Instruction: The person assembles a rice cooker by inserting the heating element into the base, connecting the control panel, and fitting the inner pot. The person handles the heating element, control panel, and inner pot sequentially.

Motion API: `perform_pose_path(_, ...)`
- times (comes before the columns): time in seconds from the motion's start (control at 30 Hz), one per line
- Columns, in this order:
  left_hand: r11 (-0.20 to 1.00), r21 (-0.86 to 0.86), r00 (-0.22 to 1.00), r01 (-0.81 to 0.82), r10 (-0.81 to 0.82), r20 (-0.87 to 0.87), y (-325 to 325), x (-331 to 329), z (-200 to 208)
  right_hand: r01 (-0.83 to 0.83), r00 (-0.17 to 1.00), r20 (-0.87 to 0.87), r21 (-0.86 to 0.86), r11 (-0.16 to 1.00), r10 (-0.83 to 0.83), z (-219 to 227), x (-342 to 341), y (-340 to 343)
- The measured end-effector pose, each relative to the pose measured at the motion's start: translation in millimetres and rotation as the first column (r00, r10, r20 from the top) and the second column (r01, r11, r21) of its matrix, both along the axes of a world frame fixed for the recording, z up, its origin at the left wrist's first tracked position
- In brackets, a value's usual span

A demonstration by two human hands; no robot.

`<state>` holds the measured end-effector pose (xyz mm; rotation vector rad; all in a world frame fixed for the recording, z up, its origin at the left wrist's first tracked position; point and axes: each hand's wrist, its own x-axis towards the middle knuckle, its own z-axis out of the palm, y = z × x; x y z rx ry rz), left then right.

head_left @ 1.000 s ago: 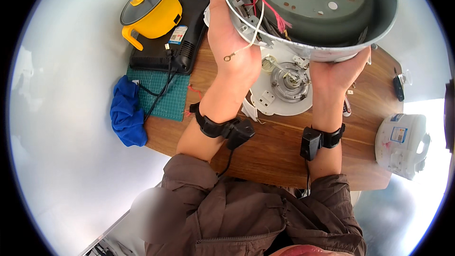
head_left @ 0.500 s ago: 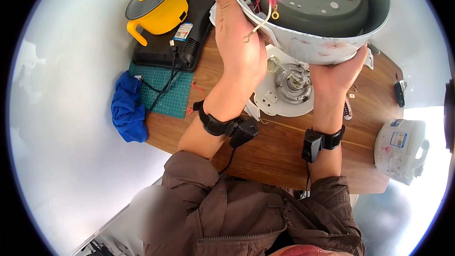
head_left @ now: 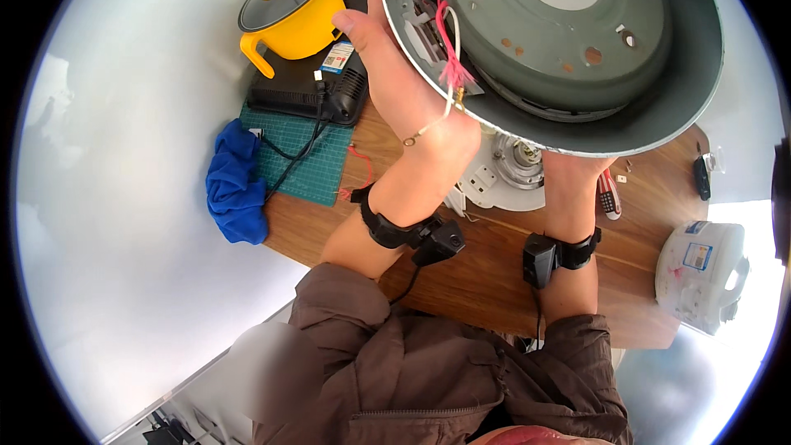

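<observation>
My two hands hold up a rice cooker's outer shell (head_left: 581,138), its grey hollow inside turned toward me. Deep within it sits a round grey metal pan (head_left: 568,66) with a large center hole and several small ones. Against the shell's left wall lies my left hand (head_left: 412,95), thumb raised, fingers mostly hidden behind. From below, my right hand (head_left: 574,166) supports the rim; the shell hides its fingers. Red and white wires (head_left: 455,74) with ring terminals hang over the left rim. Partly covered beneath, a white plastic base (head_left: 498,188) carries a round metal heating part (head_left: 521,163).
On the wooden table (head_left: 412,280), a yellow pot (head_left: 301,25) stands on a black appliance (head_left: 301,95) at far left. Near it are a green cutting mat (head_left: 317,173) and blue cloth (head_left: 235,185). A red-and-grey tool (head_left: 609,198) and white lid-like part (head_left: 699,276) lie right.
The shell has come nearer and tilted, so more of its inside shows and less of its flowered outside. Both hands stay on it, the right now more hidden beneath.
</observation>
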<state>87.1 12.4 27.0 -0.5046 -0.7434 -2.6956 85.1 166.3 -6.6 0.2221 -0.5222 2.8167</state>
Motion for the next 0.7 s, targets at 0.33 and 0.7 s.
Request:
perform_pose_path(0.33, 0.921, -0.3, 0.94, -0.247, 0.153, -0.304, 22.9, -1.8, 10.5, 0.034, 0.994, 0.104, 0.004, 0.999, -0.034, 7.2, -11.5, 10.4)
perform_pose_path(0.7, 0.596, -0.578, 0.767, -0.558, 0.103, -0.634, 18.1, -37.8, 7.2, -0.063, 0.946, 0.313, -0.073, 0.995, 0.083, 24.6, -16.3, 25.1)
